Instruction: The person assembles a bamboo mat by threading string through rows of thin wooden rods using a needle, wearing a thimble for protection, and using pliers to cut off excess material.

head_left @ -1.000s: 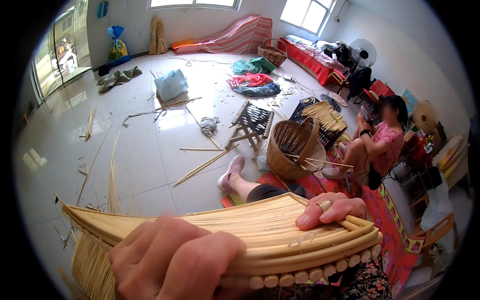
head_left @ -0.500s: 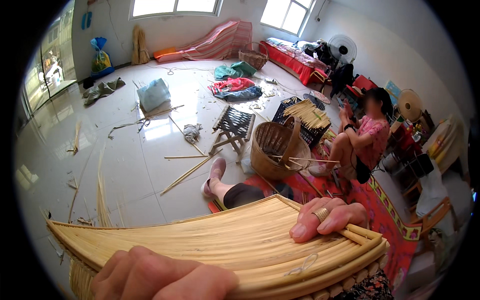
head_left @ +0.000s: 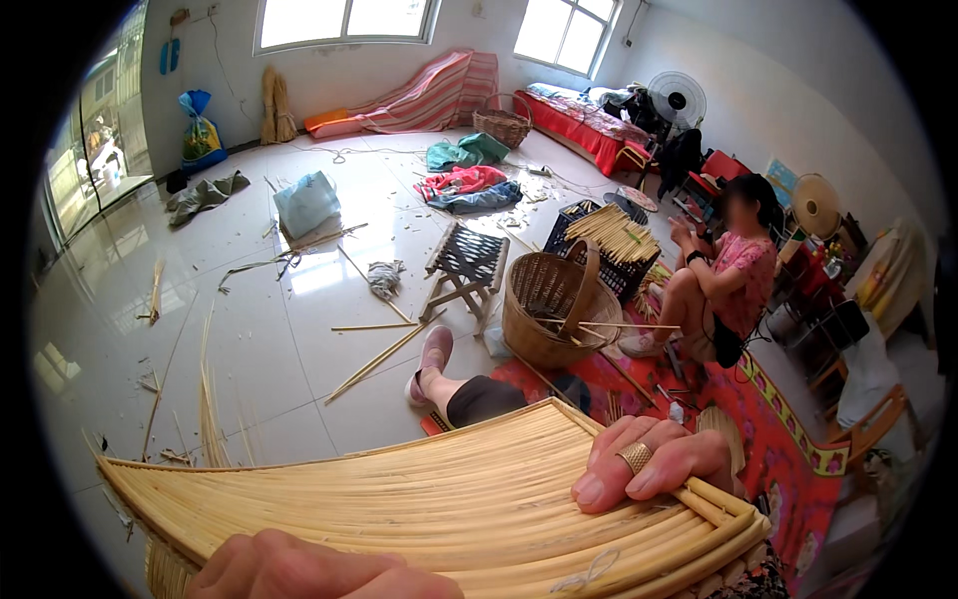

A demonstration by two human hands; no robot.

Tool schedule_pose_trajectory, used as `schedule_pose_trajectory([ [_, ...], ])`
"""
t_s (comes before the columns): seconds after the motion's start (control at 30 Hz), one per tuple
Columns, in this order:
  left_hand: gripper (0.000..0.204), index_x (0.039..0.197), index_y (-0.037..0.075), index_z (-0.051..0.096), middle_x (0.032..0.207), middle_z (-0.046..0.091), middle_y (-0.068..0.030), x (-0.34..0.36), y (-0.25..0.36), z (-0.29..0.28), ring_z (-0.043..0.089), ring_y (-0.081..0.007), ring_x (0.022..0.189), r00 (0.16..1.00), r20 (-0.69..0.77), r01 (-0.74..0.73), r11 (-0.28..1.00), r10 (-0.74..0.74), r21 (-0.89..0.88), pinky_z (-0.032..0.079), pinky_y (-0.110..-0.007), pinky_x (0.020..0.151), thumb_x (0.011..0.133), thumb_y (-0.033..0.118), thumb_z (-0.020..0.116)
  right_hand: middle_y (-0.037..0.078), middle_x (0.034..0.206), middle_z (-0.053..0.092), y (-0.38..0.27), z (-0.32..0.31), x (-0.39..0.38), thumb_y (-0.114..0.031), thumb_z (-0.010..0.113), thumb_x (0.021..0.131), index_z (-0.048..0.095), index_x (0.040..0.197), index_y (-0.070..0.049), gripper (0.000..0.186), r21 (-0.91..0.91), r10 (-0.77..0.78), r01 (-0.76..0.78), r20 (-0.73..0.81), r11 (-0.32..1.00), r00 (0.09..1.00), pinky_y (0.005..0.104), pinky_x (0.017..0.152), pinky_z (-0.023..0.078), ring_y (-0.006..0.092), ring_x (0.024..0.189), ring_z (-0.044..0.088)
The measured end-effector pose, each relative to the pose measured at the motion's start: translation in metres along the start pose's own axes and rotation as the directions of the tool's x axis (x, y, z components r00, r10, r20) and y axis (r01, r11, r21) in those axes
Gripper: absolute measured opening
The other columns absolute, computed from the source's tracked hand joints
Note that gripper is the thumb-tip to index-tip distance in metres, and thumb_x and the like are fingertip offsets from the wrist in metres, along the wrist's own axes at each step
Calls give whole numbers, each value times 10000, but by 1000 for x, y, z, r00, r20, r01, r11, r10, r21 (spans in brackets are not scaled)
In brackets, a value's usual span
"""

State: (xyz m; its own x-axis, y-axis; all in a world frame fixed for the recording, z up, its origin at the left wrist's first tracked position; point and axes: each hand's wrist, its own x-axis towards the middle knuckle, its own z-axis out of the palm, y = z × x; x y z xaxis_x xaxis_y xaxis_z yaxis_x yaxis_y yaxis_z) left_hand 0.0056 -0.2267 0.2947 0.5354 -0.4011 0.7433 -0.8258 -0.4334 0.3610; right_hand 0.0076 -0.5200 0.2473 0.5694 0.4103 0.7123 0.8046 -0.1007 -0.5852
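Observation:
A broad, curved wicker panel (head_left: 399, 489) of pale, closely laid strips spans the space before me, with thicker rods along its edges. My right hand (head_left: 654, 459), wearing a wide gold-coloured ring, grips the rods at its right edge, fingers bent over the top and thumb hidden. At the lower left, my left hand (head_left: 309, 571) is closed against the panel's near side; its fingertips are hidden, and the frame's lower edge cuts it off. A small loop of pale thread (head_left: 591, 571) lies on the panel near its right corner.
Beyond the panel, a leg with a pink shoe (head_left: 431, 351) stretches out by a folding stool (head_left: 467, 252). A handled basket (head_left: 534, 317) and a dark crate with cut sticks (head_left: 614, 235) stand right. A seated person (head_left: 743, 255) is beside a red mat (head_left: 798, 489).
The panel and both hands sit slightly lower in the picture, and less of my left hand shows. My right hand keeps its grip on the edge. The seated person's hands have shifted slightly.

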Motion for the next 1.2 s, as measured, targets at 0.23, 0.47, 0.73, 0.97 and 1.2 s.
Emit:
schedule_pose_trajectory([
  [0.23, 501, 1041, 6, 644, 787, 600, -109, -1, 2, 0, 590, -206, 628, 1000, 5, -3, 1000, 3, 7, 459, -275, 542, 651, 117, 937, 193, 1117, 736, 1, -1, 1, -188, 755, 940, 542, 1172, -56, 343, -6, -14, 14, 11, 1000, 1000, 447, 924, 529, 288, 992, 698],
  [0.47, 499, 1040, 5, 646, 786, 600, -105, 0, -1, -1, 587, -198, 626, 1000, -4, -2, 1000, 2, 4, 456, -270, 542, 649, 109, 938, 204, 1120, 727, 2, 8, 3, -157, 756, 930, 538, 1178, -46, 348, 9, -24, 25, -55, 1000, 998, 458, 938, 529, 300, 1012, 695],
  [0.73, 497, 1038, 4, 648, 784, 599, -101, 3, -6, 1, 584, -188, 624, 1000, -15, -12, 1000, 12, 11, 453, -265, 542, 646, 100, 939, 198, 1124, 726, 8, -1, 6, -137, 765, 915, 542, 1194, -43, 369, 3, -37, 37, 57, 999, 998, 472, 964, 522, 305, 1041, 691],
  [0.97, 496, 1036, 3, 650, 782, 598, -97, 4, 0, -4, 582, -180, 622, 1000, -14, 4, 999, -3, 49, 450, -260, 542, 644, 92, 939, 213, 1115, 719, 9, 12, 14, -165, 736, 951, 537, 1205, -18, 354, 32, -100, 101, -50, 994, 994, 472, 950, 529, 306, 1026, 680],
  [1.2, 494, 1017, -5, 656, 773, 608, -90, 9, -13, 11, 576, -141, 621, 997, -73, -14, 1000, 12, -25, 445, -234, 526, 640, 99, 958, 285, 1202, 659, 13, 14, 14, -285, 789, 923, 480, 1288, 48, 582, 6, -63, 65, -173, 998, 983, 459, 928, 554, 348, 1088, 670],
])
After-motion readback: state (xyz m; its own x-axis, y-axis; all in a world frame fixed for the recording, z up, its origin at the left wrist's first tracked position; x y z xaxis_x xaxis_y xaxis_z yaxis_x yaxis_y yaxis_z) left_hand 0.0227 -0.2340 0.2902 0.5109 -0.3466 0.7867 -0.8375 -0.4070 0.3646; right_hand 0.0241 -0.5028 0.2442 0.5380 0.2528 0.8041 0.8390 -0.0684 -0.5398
